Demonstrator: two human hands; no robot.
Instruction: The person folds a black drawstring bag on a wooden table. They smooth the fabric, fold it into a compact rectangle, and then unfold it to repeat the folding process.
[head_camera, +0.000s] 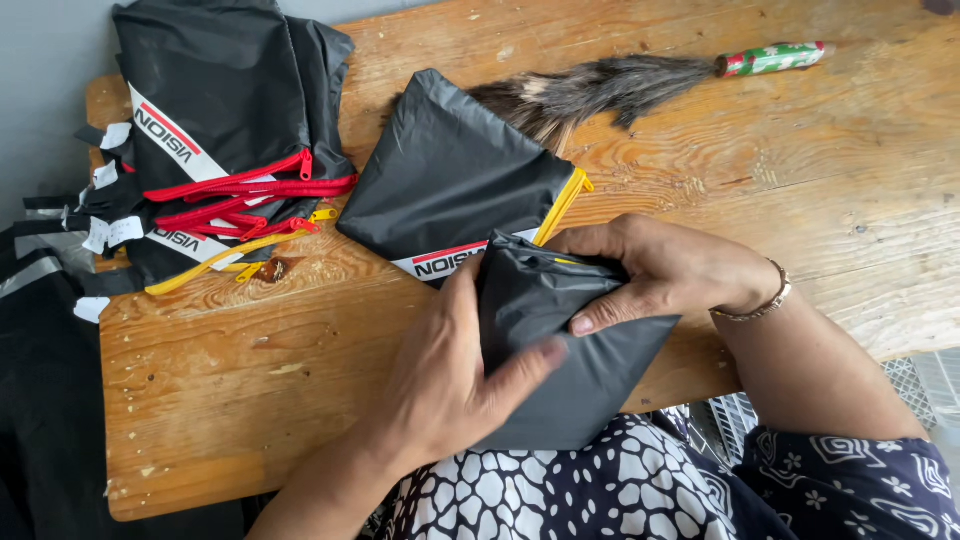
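A black fabric pouch (590, 370) with a yellow zipper sits at the near edge of the wooden table, held by both hands. My left hand (450, 370) grips its left side, thumb pressed across the front. My right hand (660, 270) pinches the pouch's top edge, thumb on the fabric. Just behind them lies another black pouch (450, 175) with a yellow zipper and a white-and-red stripe, flat on the table.
A pile of black pouches (220, 110) with red and yellow zippers lies at the table's (250, 370) far left. A feather duster (620, 85) with a green handle rests at the back. Black fabric hangs off the left edge. A wire basket (920, 385) stands lower right.
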